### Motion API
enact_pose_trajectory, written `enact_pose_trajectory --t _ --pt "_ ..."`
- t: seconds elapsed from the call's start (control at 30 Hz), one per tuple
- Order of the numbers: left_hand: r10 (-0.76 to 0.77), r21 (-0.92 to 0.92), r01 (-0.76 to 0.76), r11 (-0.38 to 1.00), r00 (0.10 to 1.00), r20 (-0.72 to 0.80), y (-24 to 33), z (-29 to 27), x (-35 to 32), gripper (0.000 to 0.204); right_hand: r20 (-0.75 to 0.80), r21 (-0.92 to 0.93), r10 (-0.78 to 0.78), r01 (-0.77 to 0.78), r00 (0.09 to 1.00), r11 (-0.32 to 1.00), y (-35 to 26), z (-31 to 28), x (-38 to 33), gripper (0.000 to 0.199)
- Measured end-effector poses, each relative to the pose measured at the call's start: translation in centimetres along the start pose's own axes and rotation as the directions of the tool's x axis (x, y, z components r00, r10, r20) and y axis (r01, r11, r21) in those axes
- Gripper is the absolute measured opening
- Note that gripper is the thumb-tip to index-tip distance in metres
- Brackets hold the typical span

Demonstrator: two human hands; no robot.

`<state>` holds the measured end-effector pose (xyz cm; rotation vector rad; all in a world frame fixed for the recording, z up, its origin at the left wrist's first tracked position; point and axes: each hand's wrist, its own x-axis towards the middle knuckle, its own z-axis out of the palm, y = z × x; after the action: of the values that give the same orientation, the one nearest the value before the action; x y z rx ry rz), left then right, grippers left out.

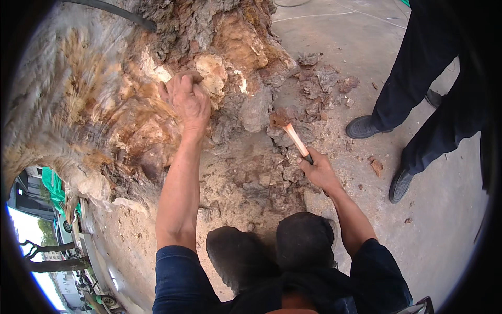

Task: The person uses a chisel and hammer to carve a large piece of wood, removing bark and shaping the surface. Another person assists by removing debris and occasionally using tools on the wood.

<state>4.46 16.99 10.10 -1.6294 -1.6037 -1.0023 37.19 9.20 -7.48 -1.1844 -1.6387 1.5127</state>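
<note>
A huge piece of gnarled wood point(141, 110), brown and cream with rough grey bark, fills the upper left. My left hand point(189, 102) is against its surface with the fingers curled in, beside a pale cut patch point(212, 73). Whatever those fingers may grip is hidden. Out to the right, my right hand point(320, 171) is wrapped round the black end of a short tool with a pale wooden handle point(297, 140). Its rust-brown head point(280, 117) points away from me, over the bark; the exact kind of head is unclear.
Loose bark pieces point(319, 78) and crumbs litter the concrete floor point(361, 172). Another person in dark trousers point(418, 68) stands close on the right, with grey shoes point(401, 186). My knees point(306, 240) are bent below. A dark hose or cable point(117, 11) crosses the wood's top.
</note>
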Motion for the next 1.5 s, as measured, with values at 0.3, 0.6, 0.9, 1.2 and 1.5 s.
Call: enact_pose_trajectory --t 0.3,0.6,0.9,1.2,1.5 --pt "-0.006 0.004 0.006 1.0 1.0 0.02 -0.5 -0.4 -0.2 0.02 0.02 0.375 -0.068 0.056 0.997 0.926 -6.3 5.9 7.8 0.041" --pt "-0.008 -0.05 0.008 0.999 1.0 0.013 0.7 -0.5 0.1 0.02 -0.156 -0.037 -0.078 0.073 0.985 0.997 -8.4 9.0 8.2 0.027" --pt "-0.027 -0.015 0.027 1.0 0.999 -0.025 0.2 -0.9 -0.2 0.019 -0.094 -0.136 -0.086 0.073 0.992 0.988 -6.2 11.6 4.1 0.028" --pt "-0.05 -0.089 0.042 0.995 0.995 -0.089 0.5 -1.4 0.0 0.02 -0.172 -0.09 -0.136 0.122 0.976 0.988 -12.1 10.0 7.6 0.027" --pt "-0.041 -0.087 0.031 0.996 0.992 -0.117 0.9 -0.6 0.3 0.017 -0.121 -0.21 -0.149 0.122 0.981 0.97 -5.1 7.0 2.5 0.023"
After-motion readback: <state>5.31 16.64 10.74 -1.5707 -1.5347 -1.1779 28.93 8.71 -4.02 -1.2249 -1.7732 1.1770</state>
